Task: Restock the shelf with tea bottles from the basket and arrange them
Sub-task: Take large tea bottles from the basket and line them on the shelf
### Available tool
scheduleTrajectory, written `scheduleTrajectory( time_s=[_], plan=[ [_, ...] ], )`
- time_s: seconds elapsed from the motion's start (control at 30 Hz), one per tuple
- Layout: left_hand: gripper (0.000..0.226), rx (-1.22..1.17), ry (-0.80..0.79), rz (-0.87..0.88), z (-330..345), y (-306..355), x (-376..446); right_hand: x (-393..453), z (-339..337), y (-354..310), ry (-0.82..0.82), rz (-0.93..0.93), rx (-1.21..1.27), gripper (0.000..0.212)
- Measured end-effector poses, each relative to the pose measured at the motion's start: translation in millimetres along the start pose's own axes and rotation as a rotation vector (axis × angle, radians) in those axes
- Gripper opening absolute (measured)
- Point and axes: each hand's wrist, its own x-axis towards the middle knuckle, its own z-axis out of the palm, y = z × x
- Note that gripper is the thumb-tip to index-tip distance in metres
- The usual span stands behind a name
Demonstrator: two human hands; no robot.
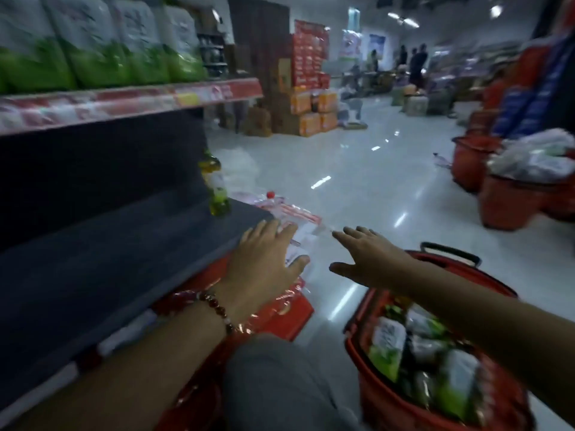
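Note:
One tea bottle [216,185] with yellow-green liquid stands alone at the far end of the dark grey shelf [102,262]. A red basket [389,402] at the lower right holds several tea bottles [387,346] with white and green labels. My left hand [264,262], with a bead bracelet on the wrist, hovers with straight fingers over the shelf's front edge and holds nothing. My right hand [370,262] is stretched out flat above the floor, just beyond the basket's handle [451,251], and is empty. The whole view is motion-blurred.
The shelf above carries a row of large white and green bottles [102,45]. Red packaging [280,303] lies under the shelf. More red baskets [513,200] stand at the right, stacked cartons [308,113] down the aisle, people far off. My knee [280,384] is at the bottom.

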Motion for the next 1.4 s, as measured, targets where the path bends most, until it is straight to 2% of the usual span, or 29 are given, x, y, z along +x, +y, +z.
scheduleTrajectory(
  time_s=[0.17, 0.23, 0.33, 0.47, 0.6, 0.73, 0.9, 1.0, 1.03, 1.1, 1.17, 1.33, 1.4],
  plan=[
    [0.067, -0.077, -0.213, 0.131, 90.6, 70.7, 14.9, -44.5, 81.0, 81.1, -0.141, 0.253, 0.119, 0.078],
    [0.067, -0.093, -0.299, 0.169, 118.9, 92.6, 19.4, -55.9, 115.5, 105.0, -0.205, 0.342, 0.212, 0.068],
    [0.065, -0.095, -0.357, 0.212, 151.9, 115.6, 23.7, -61.9, 163.5, 126.8, -0.298, 0.463, 0.392, 0.051],
    [0.056, -0.122, -0.417, 0.255, 179.5, 126.2, 29.1, -53.7, 221.6, 137.7, -0.331, 0.637, 0.636, 0.046],
    [0.054, -0.120, -0.434, 0.292, 195.2, 121.5, 35.6, -37.9, 272.9, 140.5, -0.267, 0.800, 0.877, 0.054],
    [0.055, -0.141, -0.453, 0.296, 208.1, 114.6, 39.5, -23.1, 311.1, 140.1, -0.167, 1.068, 1.328, 0.053],
    [0.048, -0.213, -0.437, 0.266, 221.7, 106.2, 43.9, -19.7, 334.6, 135.4, -0.101, 1.278, 1.574, 0.070],
    [0.047, -0.224, -0.431, 0.252, 226.4, 103.9, 46.4, -20.7, 332.9, 133.8, -0.118, 1.304, 1.654, 0.064],
    [0.047, -0.227, -0.433, 0.247, 227.6, 103.3, 47.4, -21.1, 333.0, 135.6, -0.115, 1.292, 1.670, 0.071],
    [0.047, -0.229, -0.446, 0.233, 228.3, 102.6, 48.8, -22.7, 337.8, 140.4, -0.119, 1.282, 1.658, 0.101],
    [0.046, -0.228, -0.458, 0.224, 227.9, 102.3, 49.7, -24.7, 348.8, 147.5, -0.111, 1.264, 1.677, 0.113],
    [0.047, -0.216, -0.479, 0.210, 226.0, 101.6, 47.4, -25.9, 349.1, 150.5, -0.087, 1.261, 1.776, 0.105],
    [0.046, -0.212, -0.483, 0.198, 224.6, 100.5, 46.3, -27.5, 325.5, 142.3, -0.106, 1.255, 1.807, 0.086]
  ],
)
